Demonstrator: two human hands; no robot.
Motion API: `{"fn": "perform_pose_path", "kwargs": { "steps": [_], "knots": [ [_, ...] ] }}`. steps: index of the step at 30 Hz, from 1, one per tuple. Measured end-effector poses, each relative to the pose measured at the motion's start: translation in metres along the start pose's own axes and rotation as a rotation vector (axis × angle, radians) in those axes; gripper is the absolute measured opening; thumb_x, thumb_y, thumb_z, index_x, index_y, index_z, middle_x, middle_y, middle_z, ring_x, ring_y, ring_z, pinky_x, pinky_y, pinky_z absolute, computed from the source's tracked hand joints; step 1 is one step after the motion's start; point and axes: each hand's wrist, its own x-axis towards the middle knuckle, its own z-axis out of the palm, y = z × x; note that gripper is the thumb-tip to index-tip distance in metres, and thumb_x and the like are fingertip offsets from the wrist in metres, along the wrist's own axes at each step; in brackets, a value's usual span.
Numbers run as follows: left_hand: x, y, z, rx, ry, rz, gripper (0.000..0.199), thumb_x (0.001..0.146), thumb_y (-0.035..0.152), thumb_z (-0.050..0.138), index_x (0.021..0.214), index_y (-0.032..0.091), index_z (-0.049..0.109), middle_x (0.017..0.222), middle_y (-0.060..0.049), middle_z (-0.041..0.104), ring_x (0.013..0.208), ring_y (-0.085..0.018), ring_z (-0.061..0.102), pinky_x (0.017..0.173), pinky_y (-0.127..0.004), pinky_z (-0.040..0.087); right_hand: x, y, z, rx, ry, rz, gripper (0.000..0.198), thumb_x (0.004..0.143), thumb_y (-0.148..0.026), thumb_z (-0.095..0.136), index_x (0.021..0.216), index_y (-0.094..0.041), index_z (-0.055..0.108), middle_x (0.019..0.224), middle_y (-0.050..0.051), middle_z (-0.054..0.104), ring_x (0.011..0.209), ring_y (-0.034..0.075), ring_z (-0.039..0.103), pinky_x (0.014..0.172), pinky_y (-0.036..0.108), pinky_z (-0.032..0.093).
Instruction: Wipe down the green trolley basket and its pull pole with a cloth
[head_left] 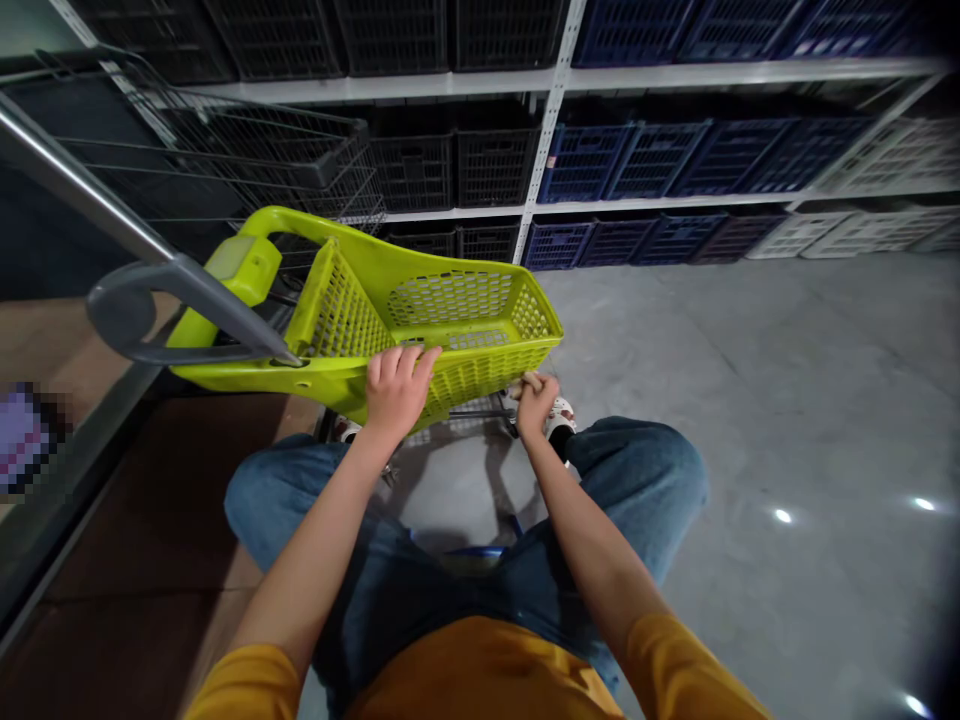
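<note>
A lime-green plastic shopping cart (480, 375) with perforated walls stands sideways in front of my knees. My left hand (397, 390) grips its near rim, the fingers hooked over the top edge. Lower and to the right, my right hand (537, 403) is closed beside the basket's near front corner, close to the underside. Something small and beige shows at its fingertips, too small to name. Inside, the visible part of the basket holds nothing. A grey handle piece (202, 310) is at the cart's left end.
A wire shopping cart (285, 150) stands behind on the left. White shelving (547, 130) with black crates (491, 165) and blue crates (585, 160) runs along the back. Grey floor (750, 380) stretches to the right. At left, a metal pole (90, 185) slants across the view.
</note>
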Motion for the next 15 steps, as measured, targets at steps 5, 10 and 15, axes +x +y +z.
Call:
{"fn": "perform_pose_path", "kwargs": {
  "steps": [5, 10, 15],
  "knots": [
    [0.003, 0.004, 0.001, -0.042, 0.026, -0.064, 0.033, 0.096, 0.036, 0.053, 0.127, 0.029, 0.063, 0.117, -0.01, 0.069, 0.113, -0.031, 0.054, 0.1, -0.049, 0.031, 0.035, -0.054, -0.004, 0.032, 0.124, -0.194, 0.018, 0.082, -0.016, 0.048, 0.099, -0.021, 0.054, 0.106, 0.006, 0.053, 0.105, 0.019, 0.05, 0.098, 0.039, 0.041],
    [0.004, 0.009, 0.004, -0.04, 0.059, -0.107, 0.029, 0.096, 0.041, 0.053, 0.119, 0.028, 0.066, 0.11, -0.009, 0.07, 0.109, -0.031, 0.055, 0.097, -0.047, 0.031, 0.012, -0.039, -0.001, 0.036, 0.0, -0.213, 0.014, 0.078, -0.016, 0.049, 0.091, -0.021, 0.049, 0.102, 0.006, 0.049, 0.105, 0.021, 0.047, 0.101, 0.044, 0.04],
    [0.002, 0.011, 0.004, -0.061, 0.067, -0.118, 0.029, 0.096, 0.043, 0.052, 0.115, 0.028, 0.068, 0.105, -0.009, 0.071, 0.105, -0.031, 0.055, 0.094, -0.046, 0.032, -0.014, -0.009, 0.005, 0.037, -0.072, -0.097, 0.014, 0.075, -0.016, 0.048, 0.085, -0.023, 0.043, 0.101, 0.005, 0.046, 0.105, 0.02, 0.047, 0.106, 0.049, 0.037]
  ]
}}
